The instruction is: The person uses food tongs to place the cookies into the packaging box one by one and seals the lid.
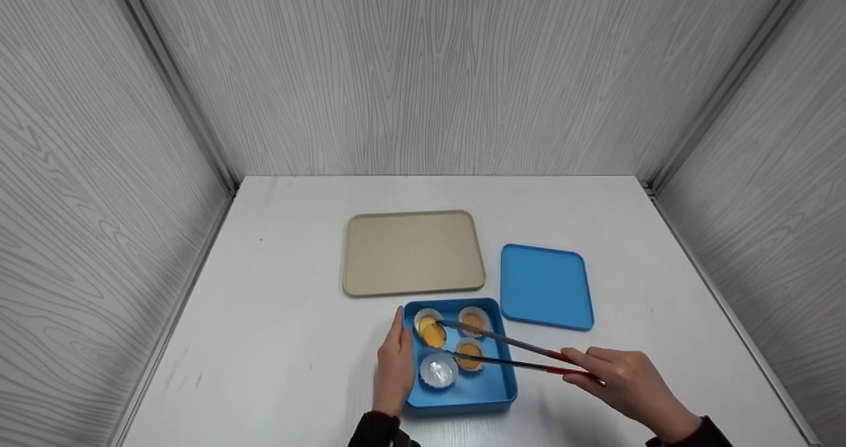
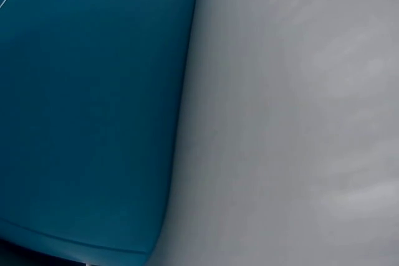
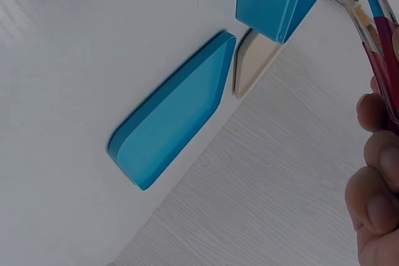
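Observation:
A blue box (image 1: 472,397) stands at the front of the table with several pale paper cups in it. My left hand (image 1: 394,371) rests along its left wall, fingers fairly straight. My right hand (image 1: 621,377) grips metal tongs (image 1: 522,345) by their red handles, fingers curled round them. The tongs reach over the box with their arms spread, the upper tip by the yellow round pieces (image 1: 433,334) at the upper-left cup. Two right-hand cups also hold yellow pieces (image 1: 470,353). Only a shiny clear lining shows in the lower-left cup (image 1: 439,371).
A beige tray (image 1: 415,254) lies behind the box. To the right is a shallow blue lid (image 1: 547,287), close to the box's corner. Grey wood-grain panels (image 1: 423,77) wall in the white table (image 1: 284,341) at the back and both sides.

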